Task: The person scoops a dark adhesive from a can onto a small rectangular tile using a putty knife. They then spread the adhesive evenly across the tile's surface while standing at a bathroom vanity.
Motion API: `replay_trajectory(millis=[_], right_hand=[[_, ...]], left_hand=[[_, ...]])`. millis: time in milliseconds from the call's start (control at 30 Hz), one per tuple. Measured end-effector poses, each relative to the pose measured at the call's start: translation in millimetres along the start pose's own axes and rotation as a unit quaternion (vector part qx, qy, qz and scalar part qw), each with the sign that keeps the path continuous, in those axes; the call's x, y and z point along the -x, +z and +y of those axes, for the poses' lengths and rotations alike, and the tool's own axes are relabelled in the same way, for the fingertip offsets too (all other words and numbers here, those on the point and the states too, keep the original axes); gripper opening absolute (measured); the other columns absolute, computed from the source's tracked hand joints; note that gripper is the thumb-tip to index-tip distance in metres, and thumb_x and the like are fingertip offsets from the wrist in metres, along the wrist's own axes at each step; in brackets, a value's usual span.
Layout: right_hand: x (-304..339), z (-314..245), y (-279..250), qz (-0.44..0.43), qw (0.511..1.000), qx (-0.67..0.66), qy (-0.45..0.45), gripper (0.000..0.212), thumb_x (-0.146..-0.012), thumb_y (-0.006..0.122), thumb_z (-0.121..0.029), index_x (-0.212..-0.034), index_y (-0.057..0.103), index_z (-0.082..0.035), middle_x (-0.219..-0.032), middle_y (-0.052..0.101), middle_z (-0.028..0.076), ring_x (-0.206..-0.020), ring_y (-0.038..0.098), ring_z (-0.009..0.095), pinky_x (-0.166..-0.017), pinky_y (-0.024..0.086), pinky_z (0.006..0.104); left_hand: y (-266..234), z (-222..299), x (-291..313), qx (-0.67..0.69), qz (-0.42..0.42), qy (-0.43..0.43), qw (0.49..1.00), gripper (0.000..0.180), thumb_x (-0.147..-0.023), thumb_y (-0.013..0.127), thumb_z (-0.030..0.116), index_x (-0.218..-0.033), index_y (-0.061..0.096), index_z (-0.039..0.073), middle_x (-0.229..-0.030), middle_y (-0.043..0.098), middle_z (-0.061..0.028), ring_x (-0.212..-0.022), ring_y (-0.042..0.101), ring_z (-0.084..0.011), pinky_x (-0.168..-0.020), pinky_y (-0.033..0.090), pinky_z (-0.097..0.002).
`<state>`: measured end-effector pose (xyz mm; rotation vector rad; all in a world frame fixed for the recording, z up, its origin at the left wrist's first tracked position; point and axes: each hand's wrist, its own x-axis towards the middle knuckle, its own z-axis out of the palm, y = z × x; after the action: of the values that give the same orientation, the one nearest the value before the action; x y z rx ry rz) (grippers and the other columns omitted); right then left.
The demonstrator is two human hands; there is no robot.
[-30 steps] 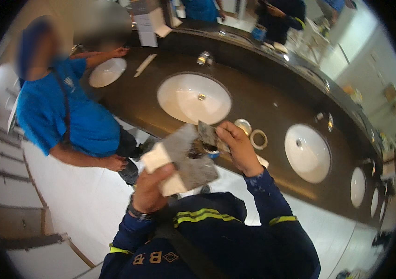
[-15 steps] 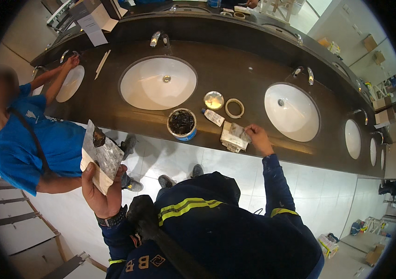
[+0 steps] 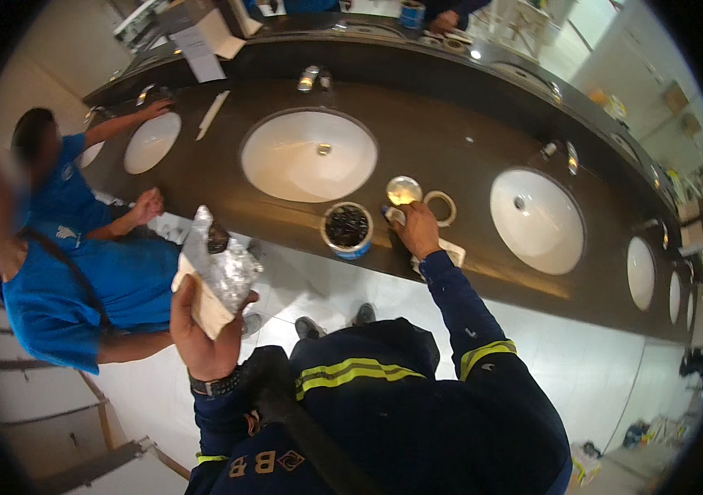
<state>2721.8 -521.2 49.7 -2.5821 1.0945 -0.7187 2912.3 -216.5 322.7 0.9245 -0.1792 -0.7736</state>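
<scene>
My left hand [image 3: 206, 330] grips a pale flat board [image 3: 208, 301], held up off the counter. Its grey, shiny, smeared face [image 3: 234, 268] carries a dab of dark paste [image 3: 217, 238]. Over the counter's front part, my right hand [image 3: 417, 229] has its fingers closed on a small white tube with a dark blue cap [image 3: 388, 212], partly hidden by the hand. Left of that hand stands an open tin [image 3: 346, 250] of dark paste. A round shiny lid [image 3: 403, 190] and a roll of tape [image 3: 441, 208] lie just beyond. My right forearm partly covers a pale folded pad [image 3: 452, 254].
The dark counter [image 3: 467, 165] holds several white sinks [image 3: 309, 157] with chrome taps [image 3: 309, 78]. At the left, two people in blue shirts [image 3: 71, 280] stand close to my left hand. Pale strips [image 3: 213, 115] lie at the back, below a cardboard box [image 3: 191, 16].
My right hand has left the folded pad and moved left onto the tube. The view has shifted, and a second person now shows at the left. My left hand still holds the board.
</scene>
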Motion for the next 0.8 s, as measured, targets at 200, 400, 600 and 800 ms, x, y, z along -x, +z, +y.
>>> replay_trajectory(millis=[200, 400, 600, 800], right_hand=[[-5.5, 5.3, 23.7, -0.064, 0.996, 0.058, 0.033, 0.036, -0.067, 0.081, -0.018, -0.098, 0.066, -0.008, -0.099, 0.061, 0.013, -0.088, 0.063, 0.034, -0.077, 0.05, 0.0464], [-5.7, 2.7, 9.0, -0.053, 0.998, 0.004, 0.042, 0.028, -0.073, 0.076, -0.011, -0.096, 0.061, -0.004, -0.086, 0.062, 0.016, -0.086, 0.062, 0.036, -0.076, 0.048, 0.0451], [-5.7, -8.5, -26.3, -0.02, 0.982, -0.125, 0.142, 0.019, -0.08, 0.071, -0.005, -0.094, 0.058, -0.002, -0.084, 0.065, 0.013, -0.076, 0.062, 0.027, -0.07, 0.049, 0.0382], [-30.8, -35.8, -86.4, 0.035, 0.794, -0.56, 0.236, 0.013, -0.096, 0.057, -0.009, -0.106, 0.051, -0.008, -0.097, 0.066, 0.011, -0.081, 0.064, 0.016, -0.072, 0.052, 0.0293]], left_hand=[[-11.6, 15.1, 4.6, 0.084, -0.017, -0.014, 0.996, 0.04, -0.096, 0.05, 0.012, -0.135, 0.047, 0.006, -0.126, 0.059, -0.0149, -0.109, 0.063, -0.0315, -0.082, 0.056, -0.0464], [-22.8, 20.4, 0.4, 0.061, -0.019, 0.001, 0.998, 0.045, -0.1, 0.041, 0.03, -0.136, 0.047, 0.004, -0.126, 0.062, -0.015, -0.111, 0.064, -0.0299, -0.086, 0.053, -0.0488], [-20.7, 19.9, -10.5, 0.081, -0.034, -0.018, 0.996, 0.047, -0.099, 0.044, 0.029, -0.138, 0.045, 0.004, -0.128, 0.061, -0.0152, -0.113, 0.063, -0.0313, -0.09, 0.051, -0.0512], [-13.7, 14.0, -23.0, 0.089, -0.019, -0.023, 0.996, 0.05, -0.1, 0.042, 0.029, -0.142, 0.04, 0.002, -0.132, 0.058, -0.0161, -0.116, 0.061, -0.0326, -0.092, 0.049, -0.0517]])
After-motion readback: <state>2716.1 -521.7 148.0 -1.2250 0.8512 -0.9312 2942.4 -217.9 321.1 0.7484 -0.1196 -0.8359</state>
